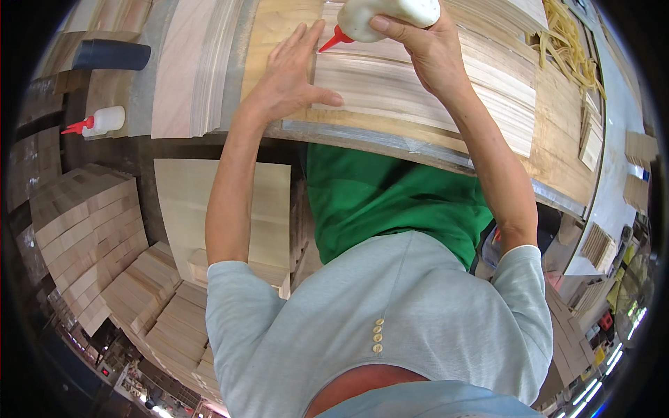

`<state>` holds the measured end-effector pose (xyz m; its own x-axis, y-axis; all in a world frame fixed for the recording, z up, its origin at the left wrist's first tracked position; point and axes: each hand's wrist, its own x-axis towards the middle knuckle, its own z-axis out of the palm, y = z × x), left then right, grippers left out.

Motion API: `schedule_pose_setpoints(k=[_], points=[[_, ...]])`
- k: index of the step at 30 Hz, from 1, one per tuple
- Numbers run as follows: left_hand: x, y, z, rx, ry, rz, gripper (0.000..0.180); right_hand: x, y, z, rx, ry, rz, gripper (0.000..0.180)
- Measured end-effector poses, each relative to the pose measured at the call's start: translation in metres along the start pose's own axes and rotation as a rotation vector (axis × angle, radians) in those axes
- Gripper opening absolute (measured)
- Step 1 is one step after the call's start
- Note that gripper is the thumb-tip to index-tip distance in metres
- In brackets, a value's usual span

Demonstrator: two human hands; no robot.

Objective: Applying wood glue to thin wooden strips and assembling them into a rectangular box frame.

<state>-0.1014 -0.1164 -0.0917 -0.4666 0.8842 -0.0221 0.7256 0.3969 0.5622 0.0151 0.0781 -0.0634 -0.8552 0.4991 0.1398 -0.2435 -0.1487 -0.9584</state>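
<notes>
Gripping a white glue bottle, red nozzle down, the right hand is closed around it over thin wood strips on the counter. Left hand is laid flat, fingers spread, pinning the strips. Contents unseen. Risk judged: strips could be smeared by over-squeezing. Second bottle far left.

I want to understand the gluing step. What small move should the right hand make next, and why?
Probably tip the glue bottle a little lower until its red nozzle meets the wood strips. The right hand already grips the bottle with the nozzle aimed down, just above the strips, and the left hand lies flat, holding them.
</notes>
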Motion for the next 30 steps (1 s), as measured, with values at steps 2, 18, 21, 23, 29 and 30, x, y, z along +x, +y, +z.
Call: schedule_pose_setpoints(k=[2, 18, 21, 23, 29, 30], points=[[-0.001, 0.004, -0.003, -0.004, -0.004, -0.012, 0.120, -0.001, -0.001, 0.001, -0.013, -0.011, -0.010, 0.058], [0.000, 0.014, -0.007, 0.007, -0.034, -0.096, 0.115, -0.033, -0.028, -0.058, -0.206, 0.079, 0.030, 0.052], [0.001, 0.016, -0.007, 0.024, -0.041, -0.099, 0.116, -0.049, -0.024, -0.104, -0.063, 0.055, -0.038, 0.051], [0.001, 0.021, -0.009, 0.025, -0.046, -0.104, 0.116, -0.061, -0.031, -0.131, -0.086, 0.106, -0.037, 0.051], [0.006, 0.022, -0.010, 0.027, -0.078, -0.094, 0.114, -0.090, -0.054, -0.198, -0.132, 0.206, -0.022, 0.049], [0.006, 0.024, -0.010, 0.020, -0.086, -0.094, 0.114, -0.095, -0.056, -0.209, -0.130, 0.208, -0.034, 0.048]])
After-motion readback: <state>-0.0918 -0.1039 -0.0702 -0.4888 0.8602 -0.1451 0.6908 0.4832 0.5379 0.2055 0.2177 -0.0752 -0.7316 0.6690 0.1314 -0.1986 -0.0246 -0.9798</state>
